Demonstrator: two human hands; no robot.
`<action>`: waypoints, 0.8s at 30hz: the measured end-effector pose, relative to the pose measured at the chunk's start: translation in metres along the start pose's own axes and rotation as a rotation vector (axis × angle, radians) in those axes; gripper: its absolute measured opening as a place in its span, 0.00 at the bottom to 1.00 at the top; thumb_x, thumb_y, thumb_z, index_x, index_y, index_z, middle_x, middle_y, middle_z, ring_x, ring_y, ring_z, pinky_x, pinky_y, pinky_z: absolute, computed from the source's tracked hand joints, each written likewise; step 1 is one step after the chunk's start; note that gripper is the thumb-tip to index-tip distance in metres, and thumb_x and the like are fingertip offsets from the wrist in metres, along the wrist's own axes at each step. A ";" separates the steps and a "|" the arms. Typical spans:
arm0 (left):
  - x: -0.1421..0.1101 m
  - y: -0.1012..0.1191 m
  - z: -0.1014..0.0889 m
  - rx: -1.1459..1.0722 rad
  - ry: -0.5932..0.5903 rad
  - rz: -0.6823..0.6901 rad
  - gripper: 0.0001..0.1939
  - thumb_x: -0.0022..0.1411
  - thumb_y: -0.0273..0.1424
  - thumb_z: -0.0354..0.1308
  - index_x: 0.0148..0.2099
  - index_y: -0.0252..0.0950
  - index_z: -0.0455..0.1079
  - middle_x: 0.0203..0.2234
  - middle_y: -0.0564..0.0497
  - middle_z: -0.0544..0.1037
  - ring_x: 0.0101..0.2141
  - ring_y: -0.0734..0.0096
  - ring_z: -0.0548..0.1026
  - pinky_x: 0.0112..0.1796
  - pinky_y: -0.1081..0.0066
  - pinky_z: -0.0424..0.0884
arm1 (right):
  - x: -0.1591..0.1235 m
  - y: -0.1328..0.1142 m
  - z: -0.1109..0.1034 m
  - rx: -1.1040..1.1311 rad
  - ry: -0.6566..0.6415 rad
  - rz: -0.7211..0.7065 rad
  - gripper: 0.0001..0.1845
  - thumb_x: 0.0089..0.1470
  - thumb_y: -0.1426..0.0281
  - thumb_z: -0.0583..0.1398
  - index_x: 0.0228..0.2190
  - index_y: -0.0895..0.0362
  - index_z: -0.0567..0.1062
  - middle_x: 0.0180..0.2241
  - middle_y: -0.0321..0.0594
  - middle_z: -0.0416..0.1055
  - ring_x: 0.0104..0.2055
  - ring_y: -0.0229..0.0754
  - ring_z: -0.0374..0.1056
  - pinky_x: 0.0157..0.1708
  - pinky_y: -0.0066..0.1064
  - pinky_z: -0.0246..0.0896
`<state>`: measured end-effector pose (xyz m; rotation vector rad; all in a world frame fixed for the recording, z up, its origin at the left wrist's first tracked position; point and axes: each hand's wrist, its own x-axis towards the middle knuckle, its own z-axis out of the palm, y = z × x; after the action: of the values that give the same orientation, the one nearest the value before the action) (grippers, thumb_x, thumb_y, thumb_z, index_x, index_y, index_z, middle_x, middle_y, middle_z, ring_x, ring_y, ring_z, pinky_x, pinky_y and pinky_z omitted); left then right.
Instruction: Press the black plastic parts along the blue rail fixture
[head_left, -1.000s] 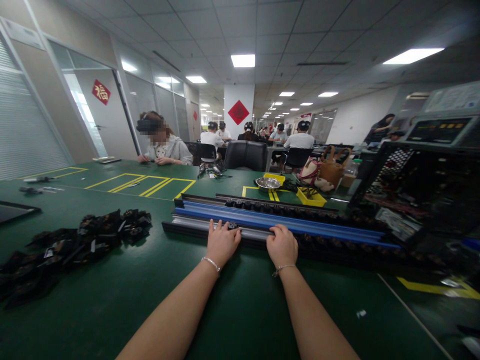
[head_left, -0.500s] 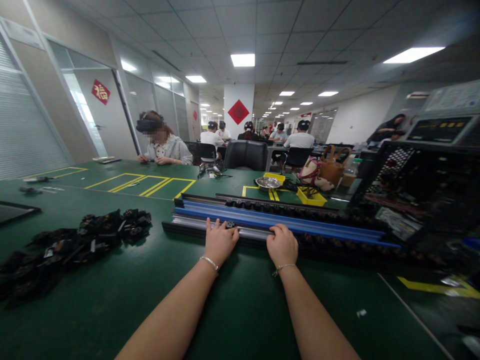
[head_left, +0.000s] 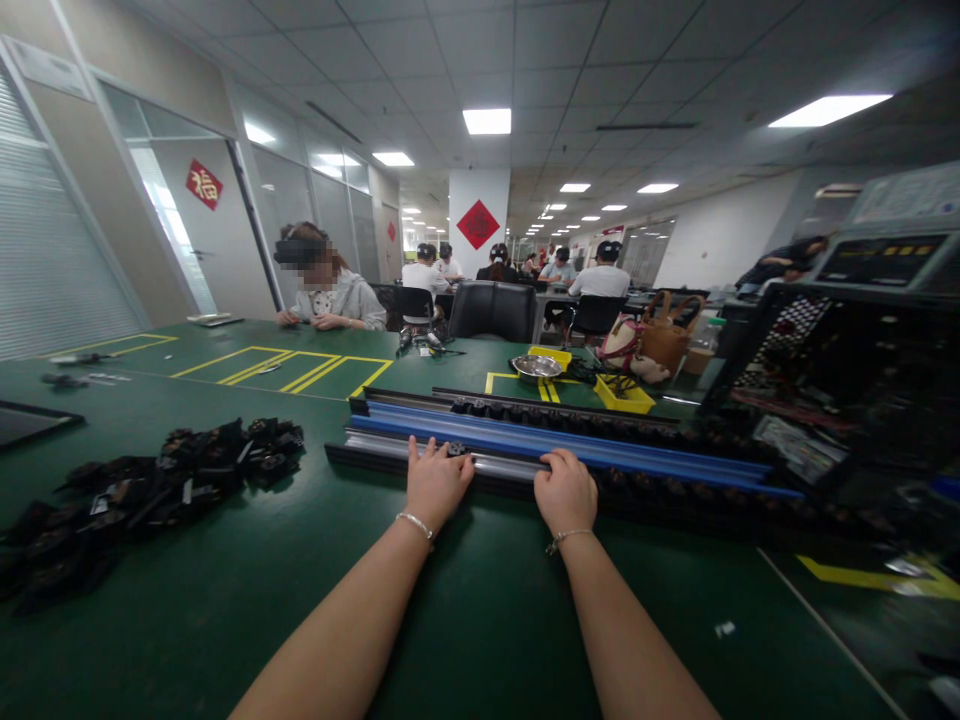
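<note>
A long rail assembly [head_left: 517,468] lies across the green table in front of me, with a grey channel along its near side and blue strips [head_left: 495,428] behind. My left hand [head_left: 437,482] rests on the near channel. Its thumb and a finger close around a small black part [head_left: 457,449] seated there, while the other fingertips reach forward over the rail. To the right, my right hand [head_left: 566,490] curls over the rail's near edge, its fingertips partly hidden. Several similar black parts line the rail beyond it.
A heap of black parts [head_left: 180,480] lies at left. Beyond the rail stand a metal bowl [head_left: 537,367] and a yellow tray [head_left: 624,397]. An open computer case [head_left: 810,380] with equipment on top is at right. Across the table sits a person [head_left: 337,295].
My left hand has slid a little to the left along the channel, and the small black part has moved with it. My right hand stays in place on the rail.
</note>
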<state>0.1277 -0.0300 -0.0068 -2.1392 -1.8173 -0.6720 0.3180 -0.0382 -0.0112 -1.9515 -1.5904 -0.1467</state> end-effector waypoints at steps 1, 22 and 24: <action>0.000 0.000 0.000 -0.002 0.000 0.000 0.18 0.63 0.40 0.44 0.40 0.50 0.77 0.46 0.49 0.76 0.53 0.53 0.67 0.57 0.46 0.41 | 0.000 0.000 0.000 -0.001 -0.001 -0.002 0.18 0.49 0.75 0.51 0.38 0.56 0.76 0.48 0.41 0.69 0.48 0.43 0.62 0.47 0.33 0.52; 0.001 -0.007 0.000 0.020 -0.004 -0.020 0.19 0.63 0.40 0.43 0.40 0.51 0.77 0.45 0.49 0.76 0.52 0.53 0.67 0.57 0.46 0.43 | 0.000 0.000 -0.001 -0.003 -0.001 0.001 0.18 0.49 0.75 0.51 0.38 0.55 0.76 0.47 0.41 0.70 0.47 0.43 0.63 0.46 0.33 0.53; 0.001 -0.008 0.000 0.016 -0.004 -0.023 0.19 0.63 0.40 0.43 0.40 0.51 0.77 0.46 0.49 0.76 0.53 0.53 0.67 0.57 0.47 0.42 | 0.000 0.000 0.000 -0.002 0.002 0.002 0.18 0.48 0.75 0.51 0.38 0.55 0.76 0.47 0.41 0.70 0.47 0.43 0.63 0.46 0.33 0.53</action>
<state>0.1201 -0.0280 -0.0072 -2.1143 -1.8461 -0.6562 0.3182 -0.0386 -0.0110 -1.9538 -1.5881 -0.1495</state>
